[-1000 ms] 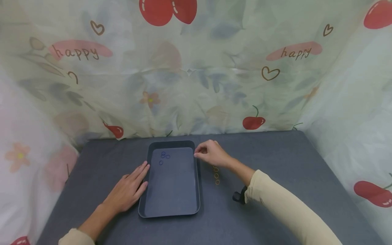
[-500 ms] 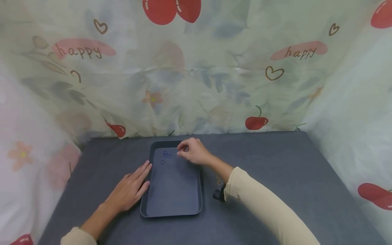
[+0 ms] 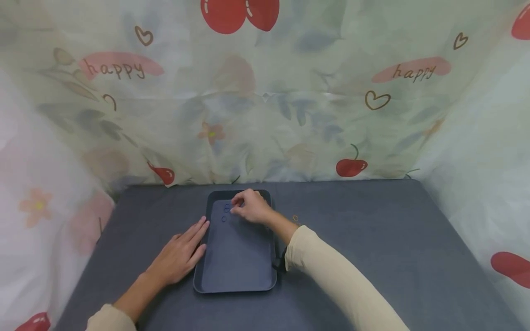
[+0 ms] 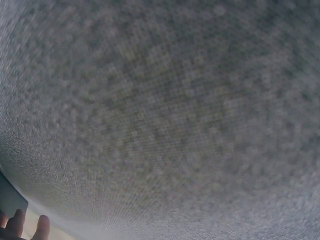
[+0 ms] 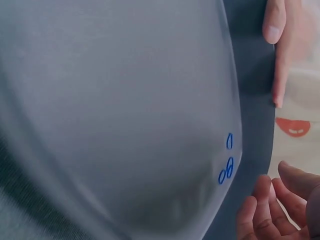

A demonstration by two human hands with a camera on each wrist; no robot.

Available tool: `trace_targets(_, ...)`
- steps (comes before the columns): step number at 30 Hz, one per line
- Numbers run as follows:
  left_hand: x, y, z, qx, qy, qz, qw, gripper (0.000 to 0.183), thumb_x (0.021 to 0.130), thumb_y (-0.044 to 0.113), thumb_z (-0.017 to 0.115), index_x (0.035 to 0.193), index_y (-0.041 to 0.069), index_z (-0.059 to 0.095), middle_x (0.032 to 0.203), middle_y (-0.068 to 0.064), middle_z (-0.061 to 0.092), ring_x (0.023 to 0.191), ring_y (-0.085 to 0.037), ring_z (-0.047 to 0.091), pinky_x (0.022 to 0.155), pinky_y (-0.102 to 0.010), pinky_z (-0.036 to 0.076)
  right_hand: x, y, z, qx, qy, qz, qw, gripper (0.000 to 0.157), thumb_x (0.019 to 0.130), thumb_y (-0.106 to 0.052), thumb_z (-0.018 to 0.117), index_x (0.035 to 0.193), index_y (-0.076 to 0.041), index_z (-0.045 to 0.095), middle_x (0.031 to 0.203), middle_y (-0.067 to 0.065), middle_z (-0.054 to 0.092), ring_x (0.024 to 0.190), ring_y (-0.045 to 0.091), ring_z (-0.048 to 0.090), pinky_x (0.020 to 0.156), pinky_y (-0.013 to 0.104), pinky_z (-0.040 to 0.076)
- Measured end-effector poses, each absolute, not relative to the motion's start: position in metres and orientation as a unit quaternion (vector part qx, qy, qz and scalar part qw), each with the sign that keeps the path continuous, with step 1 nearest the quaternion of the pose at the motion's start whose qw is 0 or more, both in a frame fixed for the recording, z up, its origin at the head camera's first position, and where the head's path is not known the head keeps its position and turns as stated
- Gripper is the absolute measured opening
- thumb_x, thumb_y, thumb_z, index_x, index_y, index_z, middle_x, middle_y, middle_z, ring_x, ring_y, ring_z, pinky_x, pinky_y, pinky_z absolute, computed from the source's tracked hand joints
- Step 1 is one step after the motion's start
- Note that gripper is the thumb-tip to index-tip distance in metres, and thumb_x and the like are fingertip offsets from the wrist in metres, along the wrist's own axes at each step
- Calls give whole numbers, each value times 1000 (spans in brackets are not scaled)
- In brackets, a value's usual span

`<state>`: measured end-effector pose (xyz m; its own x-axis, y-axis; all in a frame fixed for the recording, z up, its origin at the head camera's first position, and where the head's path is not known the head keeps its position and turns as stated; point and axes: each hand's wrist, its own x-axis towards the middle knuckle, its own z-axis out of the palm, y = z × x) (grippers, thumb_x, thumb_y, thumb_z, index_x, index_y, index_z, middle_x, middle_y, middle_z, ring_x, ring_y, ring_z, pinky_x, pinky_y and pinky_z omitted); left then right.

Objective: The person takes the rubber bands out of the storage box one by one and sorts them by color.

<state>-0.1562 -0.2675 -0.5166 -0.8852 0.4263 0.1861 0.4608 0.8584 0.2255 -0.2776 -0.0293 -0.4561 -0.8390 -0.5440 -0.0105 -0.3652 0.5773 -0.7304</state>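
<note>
A dark grey rectangular tray lies on the table with several small blue rings near its far left corner. My left hand rests flat beside it, straight fingers touching the left rim. Over the far part of the tray is my right hand, palm down, thumb and fingers bent toward the blue rings. In the right wrist view the thumb stands apart from the fingers and nothing shows between them. The blue rings all lie on the tray floor there. The left wrist view is mostly blurred grey cloth.
Small yellow rings lie on the grey tablecloth right of the tray, partly hidden by the right forearm. A black wrist strap sits at the right cuff. A printed curtain stands behind the table.
My right hand has moved left from beside the yellow rings, across the tray's right rim, to the blue rings. The left hand stays at the left rim. The head view has shifted slightly.
</note>
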Motion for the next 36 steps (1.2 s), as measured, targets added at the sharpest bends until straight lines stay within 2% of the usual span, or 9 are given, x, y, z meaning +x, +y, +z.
trace_targets(11, -156, -267, -515, -241, -958, -135, 78, 59, 100, 29, 53, 152, 7, 35, 157, -8, 29, 134, -23, 43, 91, -52, 43, -279, -51, -468, -268, 887, -354, 129, 19, 87, -11, 75, 104, -3, 74, 82, -3, 70, 69, 6, 62, 66, 22, 48)
trace_targets(24, -156, -267, -515, -234, -961, -131, 71, 59, 101, 30, 52, 152, 8, 34, 158, -7, 28, 135, -21, 41, 92, -52, 43, -283, -62, -484, -254, 911, -311, 97, 14, 87, -9, 73, 101, -5, 76, 83, 0, 71, 74, 11, 64, 74, 28, 49)
trace_targets(36, -156, -267, -514, -231, -961, -135, 68, 59, 102, 31, 51, 153, 9, 33, 158, -7, 28, 135, -21, 41, 92, -52, 43, -286, -69, -494, -254, 921, -284, 76, 9, 87, -8, 72, 93, -10, 78, 82, -4, 71, 77, 9, 64, 76, 27, 49)
